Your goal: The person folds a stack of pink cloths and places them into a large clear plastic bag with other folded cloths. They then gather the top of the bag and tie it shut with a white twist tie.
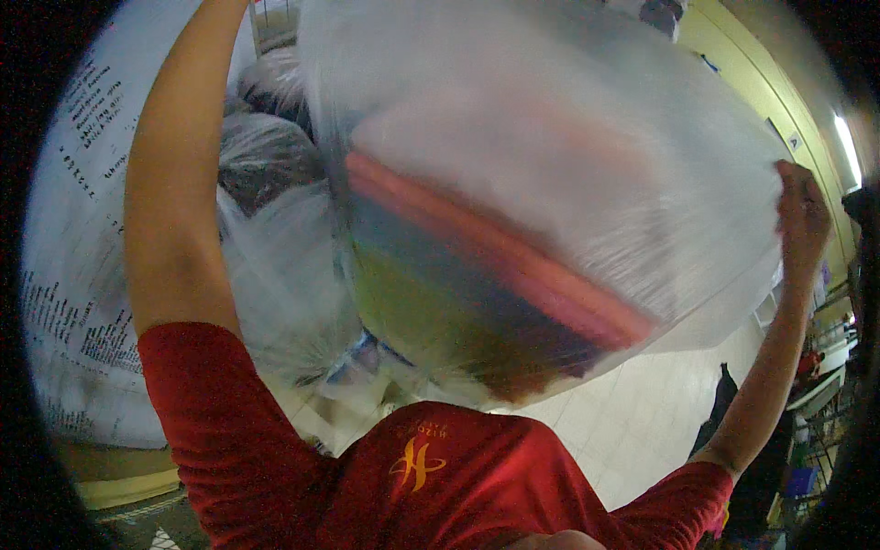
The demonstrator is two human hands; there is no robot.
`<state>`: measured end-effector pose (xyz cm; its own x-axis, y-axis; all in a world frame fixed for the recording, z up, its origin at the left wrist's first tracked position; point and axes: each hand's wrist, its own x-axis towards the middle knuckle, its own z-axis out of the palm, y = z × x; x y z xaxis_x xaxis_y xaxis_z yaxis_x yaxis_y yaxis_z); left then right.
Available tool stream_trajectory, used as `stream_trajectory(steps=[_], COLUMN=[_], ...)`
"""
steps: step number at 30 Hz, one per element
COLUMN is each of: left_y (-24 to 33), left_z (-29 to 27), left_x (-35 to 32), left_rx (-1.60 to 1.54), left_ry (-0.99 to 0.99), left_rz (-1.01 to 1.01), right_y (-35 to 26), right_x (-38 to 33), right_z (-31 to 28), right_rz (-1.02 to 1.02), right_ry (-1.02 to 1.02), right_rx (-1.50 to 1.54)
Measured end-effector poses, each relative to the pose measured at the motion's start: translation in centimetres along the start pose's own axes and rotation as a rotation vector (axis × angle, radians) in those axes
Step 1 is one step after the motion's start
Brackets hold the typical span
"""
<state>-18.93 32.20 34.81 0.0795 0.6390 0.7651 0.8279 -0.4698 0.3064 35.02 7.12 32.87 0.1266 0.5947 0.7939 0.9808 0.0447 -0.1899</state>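
A large, cloudy clear plastic bag (513, 82) fills the space in front of me. Through its film shows a blurred stack of folded, cloth-like items (513, 266) in red, pink, blue and green. At the far right, my right hand (803, 209) has its fingers closed on the bag's edge, with that arm stretched out. My left arm (183, 183) reaches up along the bag's left side. The left hand lies beyond the top edge of the picture, so its fingers and anything in them are hidden.
Several other filled plastic bags (275, 247) are heaped at the left. Behind my left arm is a white board (82, 229) with handwriting. Pale floor tiles (632, 403) show below the bag. A yellowish wall (733, 55) and cluttered shelving (816, 440) stand at the right.
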Motion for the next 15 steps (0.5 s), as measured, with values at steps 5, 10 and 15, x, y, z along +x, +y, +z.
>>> stream_trajectory(steps=[5,10,15], left_y=[11.9,20.0,20.6], left_z=[3.6,5.2,6.5], left_x=[-3.6,-10.0,-10.4], left_rx=[-0.384,0.035,0.079], left_ry=[-0.434,-0.789,-0.510], left_rz=[0.335,0.402,0.109], right_y=[0.2,3.5,7.5], right_x=[-0.2,1.4,2.3], right_z=[3.0,4.7,3.1], right_rz=[-0.007,-0.219,-0.658], right_ry=[-0.088,-0.542,-1.120], right_rx=[0.173,0.359,0.404])
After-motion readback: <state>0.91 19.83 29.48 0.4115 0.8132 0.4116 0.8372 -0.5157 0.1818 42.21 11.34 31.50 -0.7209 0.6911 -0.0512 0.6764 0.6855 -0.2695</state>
